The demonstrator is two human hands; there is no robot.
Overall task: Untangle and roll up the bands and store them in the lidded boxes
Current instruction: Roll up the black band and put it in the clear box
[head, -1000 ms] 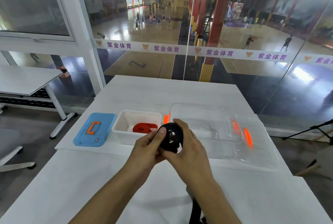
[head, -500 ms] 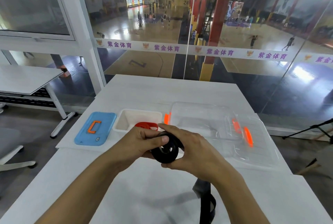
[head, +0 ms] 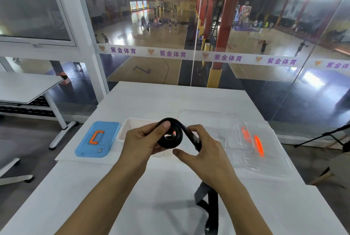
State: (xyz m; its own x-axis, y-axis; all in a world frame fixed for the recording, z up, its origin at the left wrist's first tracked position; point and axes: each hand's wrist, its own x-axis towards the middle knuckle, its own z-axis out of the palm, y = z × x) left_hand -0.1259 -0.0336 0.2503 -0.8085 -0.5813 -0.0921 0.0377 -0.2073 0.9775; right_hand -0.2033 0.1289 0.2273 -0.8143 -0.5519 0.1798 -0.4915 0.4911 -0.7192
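Black band (head: 171, 136) part-coiled above table (head: 132, 197), left hand (head: 140, 144) pinching coil, right hand (head: 204, 153) clasping strap, long tail hanging unrolled; white box (head: 128, 126) and clear box (head: 265, 159) open, so rolling, stowing, lidding remain

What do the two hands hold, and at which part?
Left hand pinches the rolled coil of the black band; right hand holds the loose strap beside it.
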